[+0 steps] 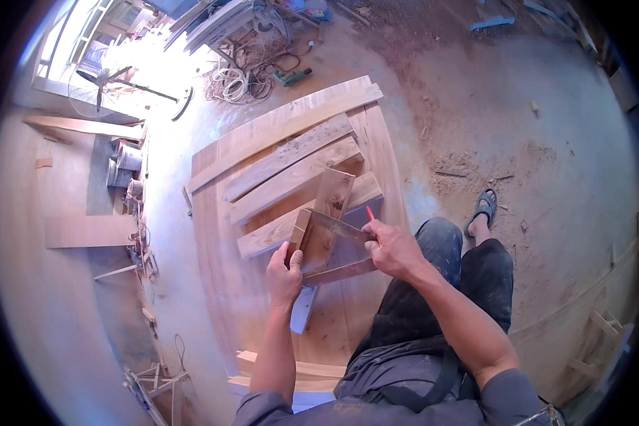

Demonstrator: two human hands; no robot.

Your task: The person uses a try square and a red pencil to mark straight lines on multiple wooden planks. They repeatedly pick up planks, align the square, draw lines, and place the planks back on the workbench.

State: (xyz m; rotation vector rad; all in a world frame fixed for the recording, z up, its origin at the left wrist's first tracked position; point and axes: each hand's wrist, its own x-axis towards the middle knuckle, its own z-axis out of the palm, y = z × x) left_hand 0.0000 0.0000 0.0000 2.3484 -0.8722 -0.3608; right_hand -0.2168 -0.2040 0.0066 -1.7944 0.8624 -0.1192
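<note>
My left hand [285,278] is closed round the lower end of a wooden stock [300,228], apparently part of a try square, pressed along the left side of a short board [336,190]. A thin dark blade [341,226] runs from the stock across that board. At the blade's far end my right hand [394,248] is closed on a red pencil [370,212], its tip pointing up and away from me; its fingertips are partly hidden. Below the blade a narrow wooden piece [339,271] reaches toward my right wrist.
Several planks [291,165] lie slanted on a wide wooden panel [220,284] before me. Beyond it are coiled cables [232,85] and a green power tool [292,76]. A standing fan [101,89] and buckets [128,157] are at the left. Sawdust [468,163] covers floor at right.
</note>
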